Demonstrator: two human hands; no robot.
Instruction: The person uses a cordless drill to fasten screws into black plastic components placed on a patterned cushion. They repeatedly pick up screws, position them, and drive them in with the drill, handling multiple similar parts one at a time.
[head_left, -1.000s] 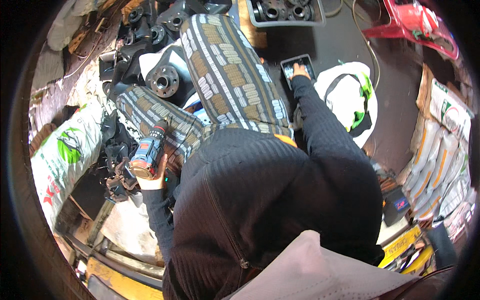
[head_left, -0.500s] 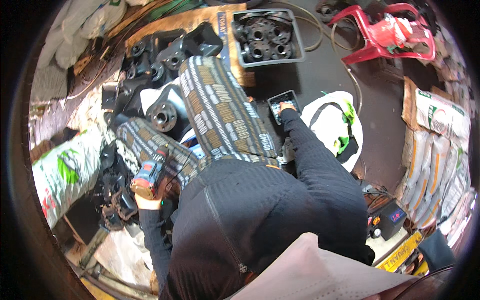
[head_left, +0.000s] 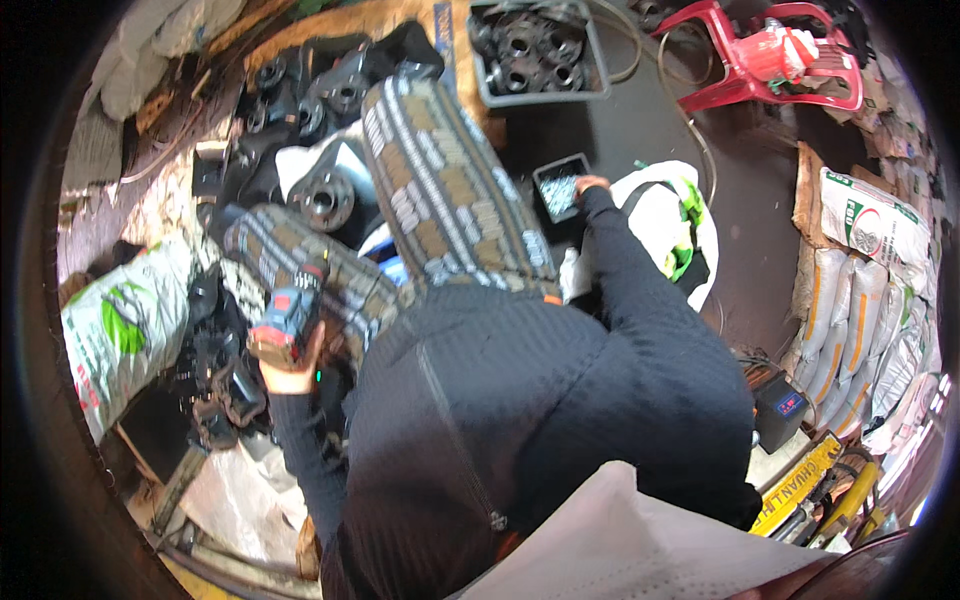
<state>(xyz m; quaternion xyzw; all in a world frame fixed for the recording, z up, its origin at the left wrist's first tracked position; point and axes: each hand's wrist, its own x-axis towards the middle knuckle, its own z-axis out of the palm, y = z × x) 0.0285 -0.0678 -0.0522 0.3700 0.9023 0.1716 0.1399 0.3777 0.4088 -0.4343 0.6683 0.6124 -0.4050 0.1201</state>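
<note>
My left hand [head_left: 290, 380] is wrapped round the grip of a blue and black cordless drill [head_left: 287, 315], held beside my bent left leg. A small dark tray [head_left: 549, 207] of pale, shiny screw-like pieces lies on the floor to the right of my other leg. At that tray's right edge is my right hand [head_left: 593, 184], small in view, its fingers drawn together; what they hold is too small to make out. Between my legs stands a black part with a round, holed flange [head_left: 327, 202], next to a white piece of cloth or plastic.
A grey bin [head_left: 606, 92] of black flanged parts stands ahead, with more black parts [head_left: 345, 85] on cardboard at its left. A white and green bag [head_left: 665, 215] sits right of the tray. Farther right are a red plastic chair [head_left: 725, 55] and stacked sacks [head_left: 835, 330].
My right hand has moved from inside the tray to its right edge, uncovering the small pieces. The drill has shifted slightly left in view and stays in my left hand.
</note>
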